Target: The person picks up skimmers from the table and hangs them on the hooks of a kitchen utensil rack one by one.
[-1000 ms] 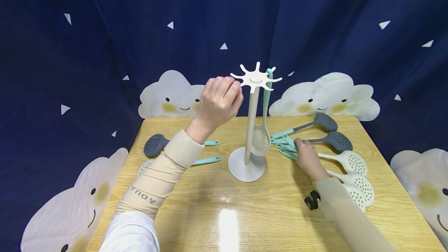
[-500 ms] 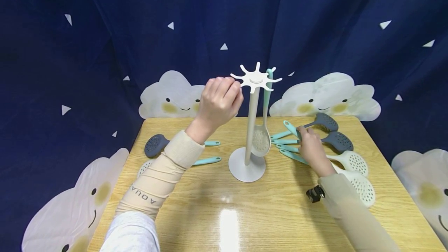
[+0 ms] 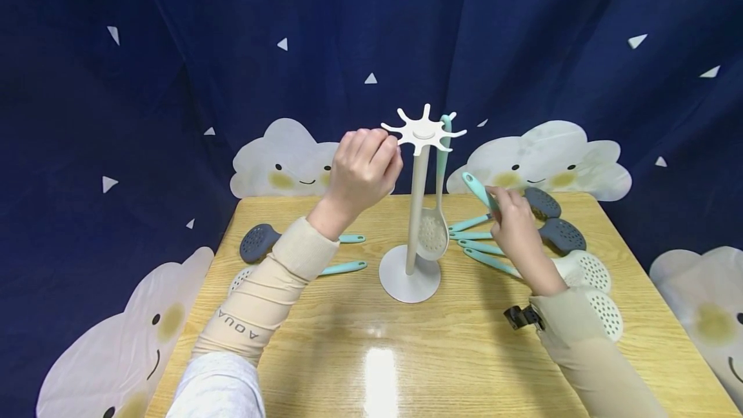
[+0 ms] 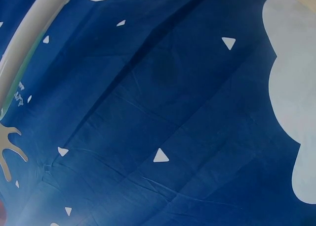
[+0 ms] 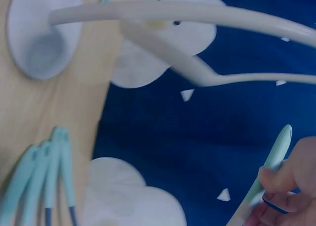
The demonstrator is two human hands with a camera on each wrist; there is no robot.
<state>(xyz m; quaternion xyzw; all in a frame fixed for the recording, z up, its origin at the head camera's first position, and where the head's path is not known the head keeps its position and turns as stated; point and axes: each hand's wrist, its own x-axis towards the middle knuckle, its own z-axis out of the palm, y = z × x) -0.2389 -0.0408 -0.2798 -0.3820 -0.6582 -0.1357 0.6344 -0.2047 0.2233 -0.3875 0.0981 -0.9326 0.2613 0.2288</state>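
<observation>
My left hand [image 3: 362, 165] is curled at the left side of the white utensil stand's hooked top [image 3: 422, 129], gripping one hook arm that it hides. My right hand [image 3: 518, 228] pinches a skimmer by its mint handle [image 3: 478, 189], raised above the table. That handle and part of the pale shaft show in the right wrist view, with the fingers [image 5: 286, 181] around it; its head is hidden. A pale slotted spoon [image 3: 432, 231] hangs from the stand's right side. In the left wrist view, the hooked top [image 4: 11, 149] appears at the left edge.
Two dark skimmers [image 3: 562, 236] and two white skimmers [image 3: 605, 315] lie on the right of the wooden table [image 3: 325, 347], mint handles pointing inward. On the left, a dark skimmer [image 3: 257, 242] and a white perforated one [image 3: 240, 278] lie partly under my left arm. A blue curtain [image 3: 325, 31] hangs behind.
My right hand has lifted a skimmer off the pile on the right, raising its handle up and away from the table. My left hand has stayed at the stand.
</observation>
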